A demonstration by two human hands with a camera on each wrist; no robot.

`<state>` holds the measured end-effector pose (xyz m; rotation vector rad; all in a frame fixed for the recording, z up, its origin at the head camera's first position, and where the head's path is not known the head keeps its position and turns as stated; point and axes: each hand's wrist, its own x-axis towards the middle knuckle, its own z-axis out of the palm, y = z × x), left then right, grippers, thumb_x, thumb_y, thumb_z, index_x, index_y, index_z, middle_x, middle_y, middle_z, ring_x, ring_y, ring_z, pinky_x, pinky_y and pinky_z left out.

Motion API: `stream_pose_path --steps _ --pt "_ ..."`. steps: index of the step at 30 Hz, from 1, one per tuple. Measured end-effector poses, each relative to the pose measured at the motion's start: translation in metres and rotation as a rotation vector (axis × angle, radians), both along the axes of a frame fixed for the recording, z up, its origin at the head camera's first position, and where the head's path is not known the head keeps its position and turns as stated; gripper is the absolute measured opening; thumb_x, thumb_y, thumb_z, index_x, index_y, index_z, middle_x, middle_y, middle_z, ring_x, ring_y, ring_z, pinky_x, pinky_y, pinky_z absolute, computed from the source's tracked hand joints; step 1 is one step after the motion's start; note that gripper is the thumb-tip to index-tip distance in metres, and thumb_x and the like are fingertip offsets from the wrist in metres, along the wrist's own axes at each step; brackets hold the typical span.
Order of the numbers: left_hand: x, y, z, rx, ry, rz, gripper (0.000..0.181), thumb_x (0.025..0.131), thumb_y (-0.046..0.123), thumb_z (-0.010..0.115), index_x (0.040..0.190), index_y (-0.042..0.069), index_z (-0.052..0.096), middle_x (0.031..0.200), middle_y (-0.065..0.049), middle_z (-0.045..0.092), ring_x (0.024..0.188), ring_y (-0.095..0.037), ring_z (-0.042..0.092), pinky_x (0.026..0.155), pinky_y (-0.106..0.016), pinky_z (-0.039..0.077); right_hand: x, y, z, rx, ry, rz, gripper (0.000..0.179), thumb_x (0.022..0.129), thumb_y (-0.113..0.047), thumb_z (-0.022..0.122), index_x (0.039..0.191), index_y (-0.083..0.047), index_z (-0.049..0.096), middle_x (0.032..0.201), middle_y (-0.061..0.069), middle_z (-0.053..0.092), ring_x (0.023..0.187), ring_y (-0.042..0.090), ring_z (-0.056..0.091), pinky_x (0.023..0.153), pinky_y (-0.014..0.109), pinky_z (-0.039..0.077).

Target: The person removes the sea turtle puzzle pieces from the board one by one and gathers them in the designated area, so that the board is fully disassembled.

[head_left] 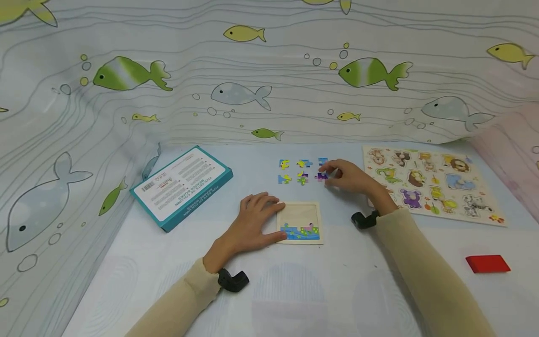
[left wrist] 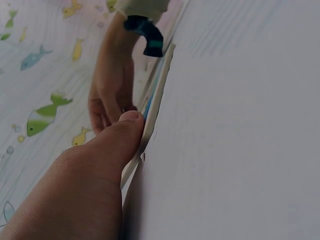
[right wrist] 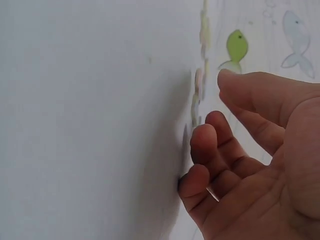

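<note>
My left hand (head_left: 252,222) lies at the left side of a small wooden puzzle tray (head_left: 300,206), fingers spread. Its thumb (left wrist: 131,120) rests on the tray's edge in the left wrist view. Joined jigsaw pieces (head_left: 300,232) with a blue and green picture fill the tray's lower part; bare wood shows above. Beyond the tray, several loose jigsaw pieces (head_left: 284,179) lie in two rows. My right hand (head_left: 347,175) is over the right end of these rows, fingertips beside a purple jigsaw piece (head_left: 321,176). In the right wrist view, thumb and fingers stand apart with nothing visible between them.
A teal and white box (head_left: 181,187) lies at the back left. An animal puzzle board (head_left: 433,185) lies at the right, close to my right forearm. A red block (head_left: 487,264) sits at the front right. Fish-patterned cloth (head_left: 294,70) rises behind the table.
</note>
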<state>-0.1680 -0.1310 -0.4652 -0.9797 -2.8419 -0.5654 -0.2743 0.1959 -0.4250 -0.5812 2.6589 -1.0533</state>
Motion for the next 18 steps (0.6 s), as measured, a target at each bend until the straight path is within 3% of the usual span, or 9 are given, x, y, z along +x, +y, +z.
stream_pose_path --steps 10,18 --pt "0.000 0.000 0.001 -0.005 0.005 -0.011 0.075 0.088 0.066 0.063 0.149 0.026 0.052 0.149 -0.001 0.049 0.150 -0.030 0.031 0.119 -0.061 0.017 0.033 -0.019 0.007 -0.039 0.056 0.151 0.032 0.090 -0.009 0.074 0.121 -0.006 0.070 0.114 0.010 0.070 0.088 0.019 0.056 0.078 0.030 0.048" --pt "-0.001 0.000 0.002 -0.011 0.021 -0.012 0.075 0.087 0.066 0.063 0.148 0.025 0.053 0.148 -0.001 0.049 0.149 -0.031 0.033 0.118 -0.062 0.019 0.060 -0.039 0.015 -0.012 0.026 0.322 0.025 0.089 -0.013 0.077 0.114 -0.012 0.074 0.104 0.005 0.068 0.085 0.017 0.056 0.077 0.029 0.048"
